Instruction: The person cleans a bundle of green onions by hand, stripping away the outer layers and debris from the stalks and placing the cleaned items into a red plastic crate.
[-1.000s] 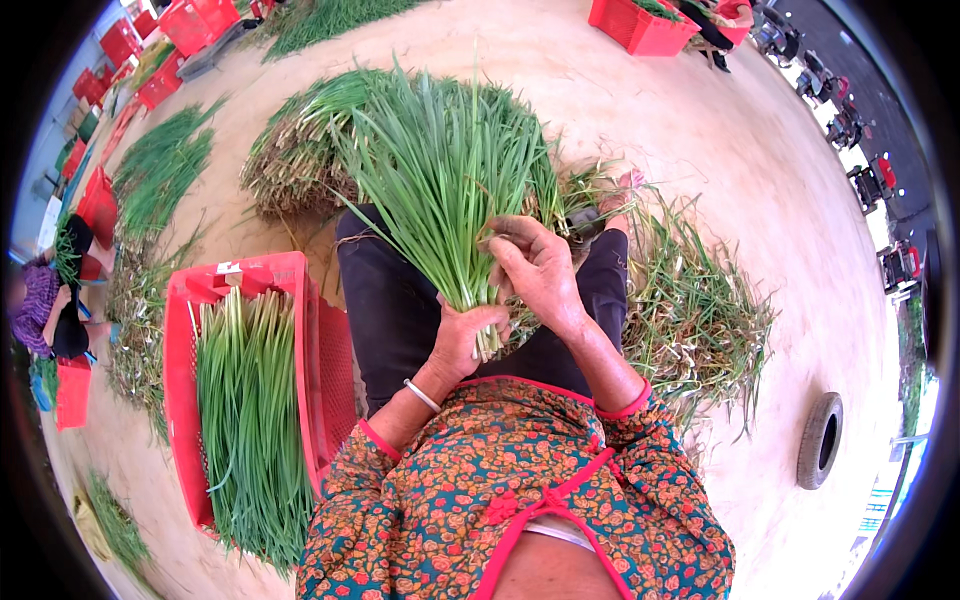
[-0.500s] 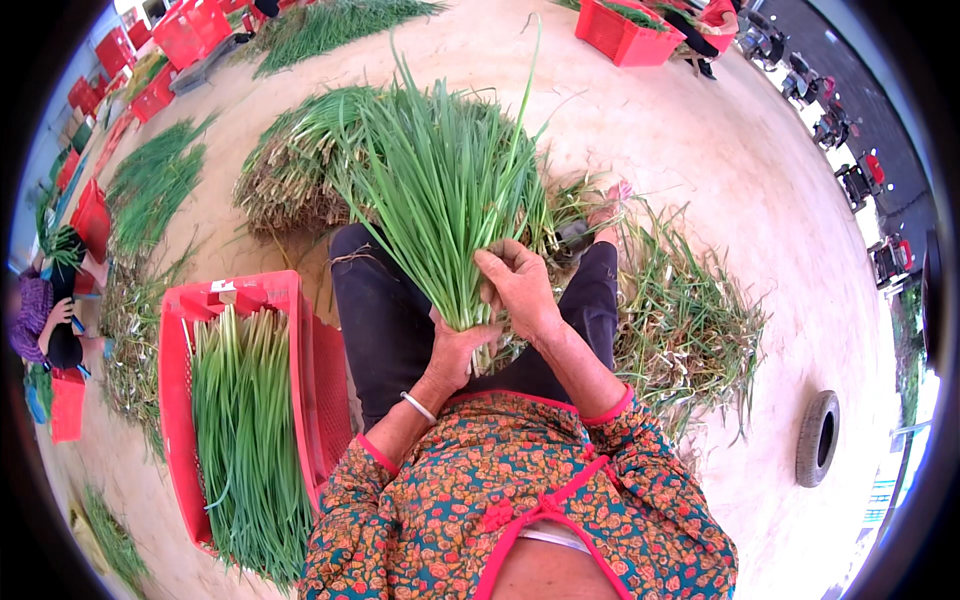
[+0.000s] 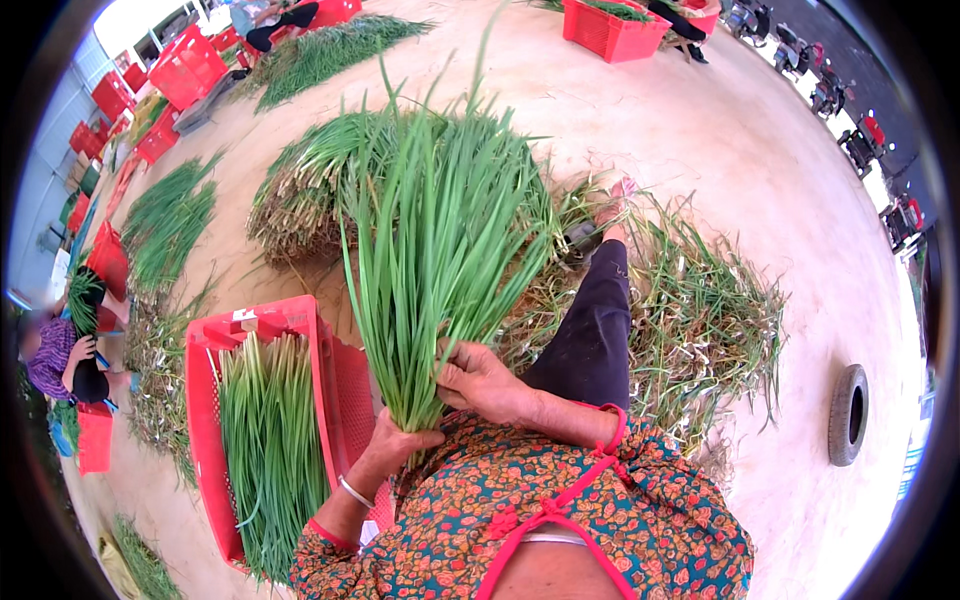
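My left hand [image 3: 397, 442] is closed round the pale stem ends of a bunch of garlic chives [image 3: 425, 270], whose long green leaves fan up and away from me. My right hand [image 3: 485, 382] pinches the bunch's right side a little above the left hand; its fingertips are partly hidden by leaves. To the left stands a red plastic crate [image 3: 203, 450], packed with garlic chives [image 3: 268, 460] laid with pale ends toward the far side. Beyond my hands lies a large pile of untrimmed chives [image 3: 305, 190], roots toward the left.
Loose leaf scraps [image 3: 690, 320] are heaped right of my leg [image 3: 590, 320]. A tyre [image 3: 848, 415] stands far right. At the left edge sits a person in a purple top [image 3: 50, 355]. More red crates [image 3: 612, 30] and chive piles [image 3: 340, 50] lie farther off; motorbikes [image 3: 868, 145] are parked beyond.
Both hands have moved left and nearer to me with the bunch, toward the crate's side. The bunch stands more upright, and the whole view has shifted slightly.
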`<state>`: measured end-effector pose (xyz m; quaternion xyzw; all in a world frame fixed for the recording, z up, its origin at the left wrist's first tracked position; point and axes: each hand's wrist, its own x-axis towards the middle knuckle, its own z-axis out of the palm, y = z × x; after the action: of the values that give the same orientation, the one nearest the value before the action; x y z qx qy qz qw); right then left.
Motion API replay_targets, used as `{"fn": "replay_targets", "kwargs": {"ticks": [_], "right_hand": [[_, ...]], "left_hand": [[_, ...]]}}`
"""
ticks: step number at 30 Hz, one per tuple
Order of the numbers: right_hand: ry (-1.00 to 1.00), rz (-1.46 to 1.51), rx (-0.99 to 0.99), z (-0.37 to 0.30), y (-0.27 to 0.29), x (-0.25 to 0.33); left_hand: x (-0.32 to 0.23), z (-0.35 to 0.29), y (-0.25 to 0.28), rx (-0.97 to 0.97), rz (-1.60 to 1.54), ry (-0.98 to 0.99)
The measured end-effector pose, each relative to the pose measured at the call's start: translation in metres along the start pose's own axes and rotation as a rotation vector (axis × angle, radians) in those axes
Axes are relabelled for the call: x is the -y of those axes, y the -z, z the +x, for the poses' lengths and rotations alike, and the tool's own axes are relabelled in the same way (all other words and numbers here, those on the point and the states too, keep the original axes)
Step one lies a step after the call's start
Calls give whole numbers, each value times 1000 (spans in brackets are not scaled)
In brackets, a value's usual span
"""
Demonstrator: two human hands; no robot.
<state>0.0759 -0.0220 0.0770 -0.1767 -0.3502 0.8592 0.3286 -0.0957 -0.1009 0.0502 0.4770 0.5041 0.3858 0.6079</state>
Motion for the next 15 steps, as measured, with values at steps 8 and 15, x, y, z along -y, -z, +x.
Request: {"fn": "replay_targets", "kwargs": {"ticks": [8, 15], "right_hand": [[-255, -59, 103, -3, -14, -34], [-326, 299, 62, 8, -3, -34]], "left_hand": [[27, -48, 10, 34, -125, 71], [18, -36, 5, -48, -247, 153]]}}
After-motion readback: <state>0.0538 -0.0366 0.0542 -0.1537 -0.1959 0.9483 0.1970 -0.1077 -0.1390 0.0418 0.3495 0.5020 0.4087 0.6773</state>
